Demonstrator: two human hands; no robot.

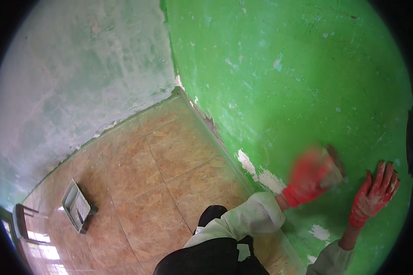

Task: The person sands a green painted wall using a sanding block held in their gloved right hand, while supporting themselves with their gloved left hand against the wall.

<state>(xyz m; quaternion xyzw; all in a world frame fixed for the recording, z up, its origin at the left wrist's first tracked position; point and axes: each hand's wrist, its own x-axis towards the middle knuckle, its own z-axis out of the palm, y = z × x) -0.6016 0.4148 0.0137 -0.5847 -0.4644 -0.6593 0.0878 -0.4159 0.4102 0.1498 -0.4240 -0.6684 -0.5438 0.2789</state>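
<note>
Both my hands wear red gloves and are at the bright green wall (296, 86). My left hand (308, 177), blurred by motion, grips a flat grey-brown hand tool (336, 160) against the wall. Blur and the glove hide the tool's exact kind. To its right, my right hand (373, 194) lies flat on the wall with its fingers spread, holding nothing. Pale dust or plaster smears that glove. Below and left of my left hand, bare whitish patches (268, 180) show where the green paint is gone.
A paint tray (66, 202) with a grey-white inside stands on brown floor tiles (134, 209). A whitish, patchy wall (89, 68) meets the green one at a corner. Part of a chair-like piece of furniture (20, 221) shows at lower left. A low ledge edges the green wall's foot.
</note>
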